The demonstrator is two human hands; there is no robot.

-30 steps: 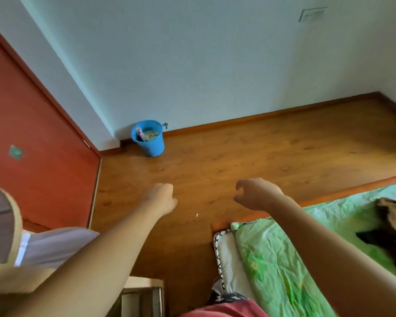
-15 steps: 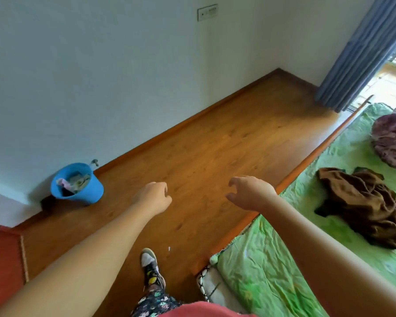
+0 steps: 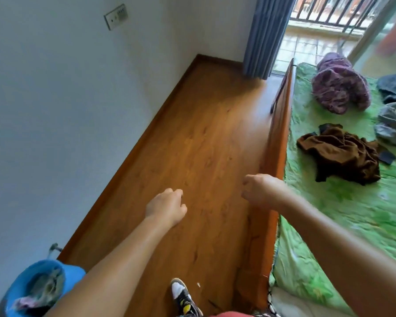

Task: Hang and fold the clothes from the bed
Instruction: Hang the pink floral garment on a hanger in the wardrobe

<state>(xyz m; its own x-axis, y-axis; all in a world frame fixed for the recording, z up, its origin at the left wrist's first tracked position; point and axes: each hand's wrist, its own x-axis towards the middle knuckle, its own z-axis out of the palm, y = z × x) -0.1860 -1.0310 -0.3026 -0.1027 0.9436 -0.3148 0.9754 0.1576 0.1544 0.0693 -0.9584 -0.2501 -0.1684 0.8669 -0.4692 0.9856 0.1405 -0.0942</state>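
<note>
A bed with a green sheet (image 3: 343,216) and a wooden side rail (image 3: 277,143) runs along the right. On it lie a crumpled brown garment (image 3: 343,154), a purple garment (image 3: 338,88) further back, and grey and dark blue clothes (image 3: 393,124) at the right edge. My left hand (image 3: 167,207) hovers over the wooden floor with fingers curled and nothing in it. My right hand (image 3: 261,191) is held above the bed rail, fingers curled too, holding nothing. Both hands are well short of the brown garment.
A blue bucket (image 3: 39,287) with rags stands by the wall at the lower left. My shoe (image 3: 183,296) is on the wooden floor (image 3: 192,138). A grey-blue curtain (image 3: 265,35) hangs at the far end beside a balcony door. White wall on the left.
The view has swung right, from the door and bucket toward the bed and balcony. More clothes on the bed have come into sight. Both hands stay curled in front of me.
</note>
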